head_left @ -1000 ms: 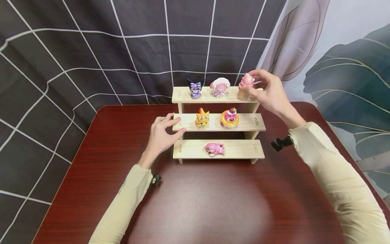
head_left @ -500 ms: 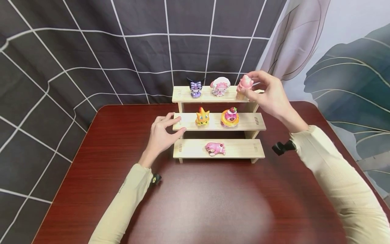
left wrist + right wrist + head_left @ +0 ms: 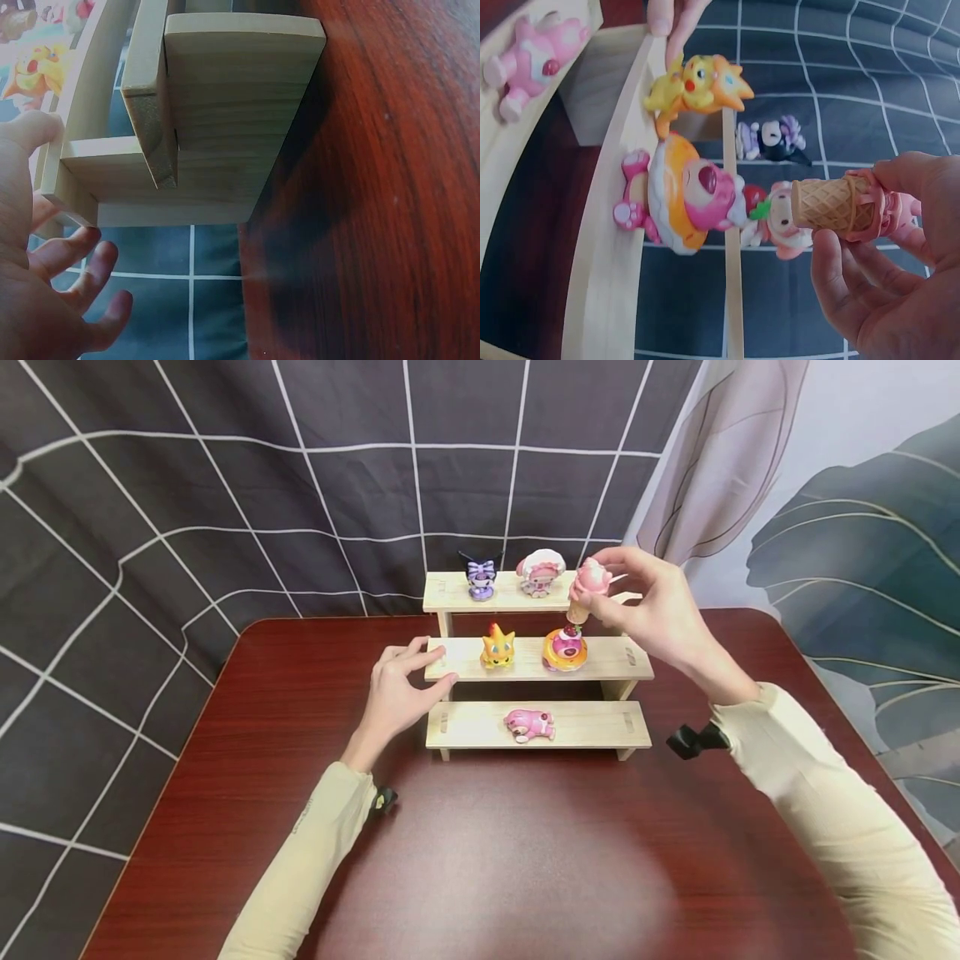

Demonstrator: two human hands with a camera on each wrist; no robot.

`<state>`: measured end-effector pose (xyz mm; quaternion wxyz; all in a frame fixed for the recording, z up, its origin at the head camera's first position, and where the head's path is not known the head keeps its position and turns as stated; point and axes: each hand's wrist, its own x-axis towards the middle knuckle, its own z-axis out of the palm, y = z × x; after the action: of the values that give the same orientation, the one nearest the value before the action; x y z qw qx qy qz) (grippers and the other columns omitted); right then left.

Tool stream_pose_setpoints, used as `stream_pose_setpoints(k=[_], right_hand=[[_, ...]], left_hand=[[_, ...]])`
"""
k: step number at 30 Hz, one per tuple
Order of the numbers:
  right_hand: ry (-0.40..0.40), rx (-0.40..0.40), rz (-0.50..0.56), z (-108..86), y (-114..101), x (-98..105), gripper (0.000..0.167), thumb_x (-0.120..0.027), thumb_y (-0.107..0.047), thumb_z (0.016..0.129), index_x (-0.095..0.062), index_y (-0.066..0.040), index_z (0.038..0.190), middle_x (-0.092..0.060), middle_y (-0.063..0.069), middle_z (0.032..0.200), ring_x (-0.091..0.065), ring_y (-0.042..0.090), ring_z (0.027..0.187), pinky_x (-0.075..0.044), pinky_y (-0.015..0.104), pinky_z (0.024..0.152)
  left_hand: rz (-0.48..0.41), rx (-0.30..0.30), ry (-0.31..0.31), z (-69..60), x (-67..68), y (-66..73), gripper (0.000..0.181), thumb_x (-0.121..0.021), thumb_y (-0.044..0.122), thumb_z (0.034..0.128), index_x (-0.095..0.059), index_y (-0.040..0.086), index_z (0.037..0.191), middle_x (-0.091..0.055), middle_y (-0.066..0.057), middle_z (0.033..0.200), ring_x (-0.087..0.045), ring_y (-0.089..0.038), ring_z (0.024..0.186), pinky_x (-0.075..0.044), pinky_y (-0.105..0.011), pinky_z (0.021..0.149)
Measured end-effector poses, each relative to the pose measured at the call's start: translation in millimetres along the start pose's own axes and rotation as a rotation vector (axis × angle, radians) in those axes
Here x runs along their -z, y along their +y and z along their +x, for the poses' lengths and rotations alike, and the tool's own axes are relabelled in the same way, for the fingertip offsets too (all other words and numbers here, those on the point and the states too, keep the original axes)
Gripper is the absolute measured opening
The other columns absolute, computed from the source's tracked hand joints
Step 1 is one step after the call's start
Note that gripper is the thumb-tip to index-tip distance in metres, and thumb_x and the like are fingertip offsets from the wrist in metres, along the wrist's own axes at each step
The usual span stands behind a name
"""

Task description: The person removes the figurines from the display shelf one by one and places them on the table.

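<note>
My right hand (image 3: 656, 606) pinches a pink ice cream cone figurine (image 3: 591, 578) between thumb and fingers. In the right wrist view its waffle cone (image 3: 829, 206) points away from the palm. It is held in the air in front of the top tier, above a pink bear figurine in a yellow ring (image 3: 566, 652). My left hand (image 3: 397, 693) grips the left end of the middle tier of a wooden three-step display shelf (image 3: 607, 660), its thumb at the front edge and fingers behind. A yellow star-headed figurine (image 3: 498, 647) stands on that tier.
On the top tier stand a purple-and-black figurine (image 3: 481, 578) and a white-hooded pink figurine (image 3: 541, 573). A pink bear figurine (image 3: 529, 726) lies on the bottom tier. The dark red table (image 3: 495, 852) bears the shelf; a grid-patterned curtain (image 3: 360, 485) hangs behind.
My right hand has lifted the ice cream cone figurine off the right end of the top tier and brought it forward and left. The left hand stays in place.
</note>
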<state>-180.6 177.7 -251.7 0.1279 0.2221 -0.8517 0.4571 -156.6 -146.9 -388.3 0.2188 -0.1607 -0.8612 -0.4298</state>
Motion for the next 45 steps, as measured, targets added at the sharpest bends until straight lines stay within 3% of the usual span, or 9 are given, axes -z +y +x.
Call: stream_pose_setpoints(k=[8, 15, 21, 35, 45], right_hand=[[-0.026, 0.070, 0.024, -9.5, -6.7, -7.6, 0.037, -0.079, -0.005, 0.084, -0.067, -0.001, 0.119, -0.068, 0.005, 0.106, -0.066, 0.010, 0.086, -0.052, 0.021, 0.077], [-0.067, 0.136, 0.067, -20.3, -11.5, -17.0, 0.037, -0.079, 0.000, 0.082, -0.068, -0.001, 0.117, -0.068, 0.005, 0.105, -0.065, 0.014, 0.076, -0.051, 0.022, 0.071], [-0.081, 0.128, 0.104, -34.6, -15.1, -28.8, 0.032, -0.079, 0.001, 0.082, -0.069, -0.001, 0.113, -0.070, 0.003, 0.100, -0.065, 0.012, 0.085, -0.053, 0.022, 0.071], [-0.168, 0.163, 0.242, -60.2, -21.3, -49.7, 0.035, -0.080, 0.007, 0.079, -0.068, -0.003, 0.110, -0.066, 0.000, 0.102, -0.064, 0.016, 0.087, -0.057, 0.030, 0.063], [-0.232, 0.161, 0.272, -76.9, -20.7, -68.6, 0.037, -0.081, 0.006, 0.078, -0.067, -0.003, 0.112, -0.067, 0.002, 0.102, -0.065, 0.017, 0.080, -0.056, 0.029, 0.062]], left_hand=[[-0.005, 0.016, -0.007, -0.6, -0.2, -0.6, 0.045, -0.086, 0.025, 0.0773, -0.075, 0.008, 0.117, -0.061, -0.022, 0.131, -0.054, -0.032, 0.104, -0.040, -0.049, 0.083], [-0.002, -0.003, 0.000, 0.5, -0.5, -1.3, 0.045, -0.086, 0.025, 0.0771, -0.076, 0.008, 0.117, -0.062, -0.022, 0.131, -0.055, -0.033, 0.103, -0.040, -0.049, 0.083], [0.001, -0.004, 0.000, 1.0, 0.0, -0.7, 0.045, -0.086, 0.025, 0.0770, -0.076, 0.007, 0.116, -0.062, -0.021, 0.131, -0.055, -0.032, 0.102, -0.040, -0.049, 0.083], [0.005, 0.019, -0.008, 0.1, 0.4, -0.7, 0.046, -0.086, 0.027, 0.0766, -0.076, 0.008, 0.116, -0.062, -0.021, 0.132, -0.055, -0.031, 0.104, -0.040, -0.050, 0.085], [0.012, 0.034, -0.015, -0.1, -0.1, -0.9, 0.045, -0.086, 0.029, 0.0775, -0.076, 0.009, 0.117, -0.061, -0.018, 0.133, -0.054, -0.030, 0.105, -0.039, -0.051, 0.087]])
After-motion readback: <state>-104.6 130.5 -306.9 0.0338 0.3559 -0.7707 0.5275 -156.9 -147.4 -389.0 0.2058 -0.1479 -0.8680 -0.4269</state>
